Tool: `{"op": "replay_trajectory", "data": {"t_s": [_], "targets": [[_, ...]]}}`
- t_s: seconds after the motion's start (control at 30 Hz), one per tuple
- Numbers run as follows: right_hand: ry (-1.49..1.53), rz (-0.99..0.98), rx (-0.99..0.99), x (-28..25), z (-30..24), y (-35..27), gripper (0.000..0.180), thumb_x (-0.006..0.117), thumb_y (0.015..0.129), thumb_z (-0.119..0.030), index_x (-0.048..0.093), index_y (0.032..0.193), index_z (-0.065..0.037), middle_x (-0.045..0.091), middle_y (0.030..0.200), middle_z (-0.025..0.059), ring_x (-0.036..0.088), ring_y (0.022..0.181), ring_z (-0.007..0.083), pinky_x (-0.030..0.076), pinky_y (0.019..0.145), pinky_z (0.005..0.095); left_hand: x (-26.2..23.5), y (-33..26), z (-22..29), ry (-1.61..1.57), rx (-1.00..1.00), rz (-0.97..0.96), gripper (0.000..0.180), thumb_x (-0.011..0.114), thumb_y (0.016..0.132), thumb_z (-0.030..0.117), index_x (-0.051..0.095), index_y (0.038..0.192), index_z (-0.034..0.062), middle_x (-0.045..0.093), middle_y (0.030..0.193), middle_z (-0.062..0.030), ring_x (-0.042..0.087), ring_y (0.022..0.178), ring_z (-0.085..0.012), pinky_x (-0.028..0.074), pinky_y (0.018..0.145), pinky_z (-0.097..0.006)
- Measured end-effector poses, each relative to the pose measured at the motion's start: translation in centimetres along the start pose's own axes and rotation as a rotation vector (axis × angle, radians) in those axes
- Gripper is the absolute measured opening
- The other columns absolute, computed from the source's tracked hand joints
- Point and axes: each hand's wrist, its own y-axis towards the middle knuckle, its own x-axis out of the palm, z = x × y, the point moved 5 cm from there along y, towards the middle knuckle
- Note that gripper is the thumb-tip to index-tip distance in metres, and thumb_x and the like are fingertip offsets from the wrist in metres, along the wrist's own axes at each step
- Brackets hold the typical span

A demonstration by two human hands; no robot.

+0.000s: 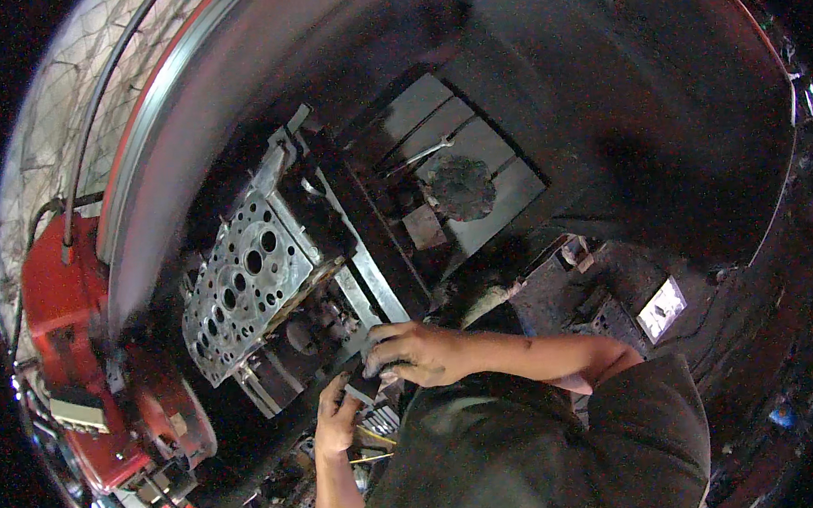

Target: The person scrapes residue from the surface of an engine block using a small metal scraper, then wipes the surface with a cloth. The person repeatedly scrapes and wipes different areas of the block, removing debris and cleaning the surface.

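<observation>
My right hand (412, 354) reaches in from the right with its fingers curled downward, close against my body. Just below and to its left, my left hand (336, 416) has thumb and fingers drawn together. Something small and dark lies between the two hands; what each one holds, if anything, is too dim to make out. Nearest to them is the lower end of a metal rail (361, 293). Beyond, to the upper left, a grey engine cylinder head (261, 252) rests tilted on the machine, its flat face full of round holes.
A slotted metal machine table (506, 214) with a dark round part (459, 187) and a wrench-like tool (433, 150) lies beyond. Red machine housing (63, 281) rises at left. A large dark curved guard surrounds the far side. A white sheet (661, 310) lies at right.
</observation>
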Motion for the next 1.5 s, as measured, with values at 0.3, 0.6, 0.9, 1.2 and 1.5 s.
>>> {"op": "replay_trajectory", "data": {"t_s": [0.3,0.6,0.9,1.2,1.5], "targets": [[-0.054,0.069,0.137,-1.1,0.6,1.0,0.022,0.071,0.087,-0.012,0.068,0.107,-0.003,0.066,0.109,0.0141,0.063,0.105,0.0308,0.05,0.091,0.0391,0.7,1.1,1.3,-0.065,-0.078,-0.016,0.031,0.054,0.091,0.008,0.061,0.119,-0.0047,0.067,0.104,-0.0062,0.059,0.094,-0.0137,0.046,0.084,-0.028],[-0.011,0.42,0.245,-7.8,-0.2,2.7,0.021,0.067,0.09,-0.015,0.067,0.108,-0.003,0.069,0.107,0.012,0.065,0.103,0.0231,0.049,0.093,0.0339,-3.9,3.0,3.4,0.002,0.021,0.127,0.034,0.058,0.094,0.016,0.06,0.122,-0.0028,0.064,0.101,-0.0046,0.058,0.09,-0.0119,0.047,0.081,-0.027],[-0.078,0.344,0.432,-7.3,4.3,1.7,0.022,0.069,0.09,-0.015,0.066,0.107,-0.001,0.069,0.1,0.0096,0.064,0.096,0.0179,0.049,0.088,0.0319,-8.9,12.0,12.6,0.925,0.279,0.235,0.039,0.06,0.089,0.03,0.065,0.097,-0.0072,0.065,0.093,-0.0289,0.062,0.092,-0.0453,0.049,0.082,-0.047],[0.15,0.545,0.412,-7.5,4.0,1.3,0.029,0.077,0.079,-0.002,0.067,0.107,-0.004,0.069,0.101,0.0048,0.064,0.098,0.0133,0.05,0.091,0.0307,-7.0,11.5,18.6,1.136,0.28,0.163,0.035,0.064,0.084,0.03,0.067,0.087,-0.0046,0.065,0.084,-0.0286,0.063,0.085,-0.0449,0.049,0.079,-0.051],[-0.035,0.422,0.005,-9.1,-3.8,5.7,0.027,0.08,0.076,-0.007,0.072,0.101,-0.002,0.073,0.103,0.0099,0.069,0.098,0.0219,0.053,0.088,0.0337,-1.0,7.8,18.1,0.485,0.437,-0.145,0.03,0.061,0.091,0.024,0.061,0.093,-0.0051,0.061,0.077,-0.0201,0.058,0.07,-0.0306,0.045,0.067,-0.04]]}}
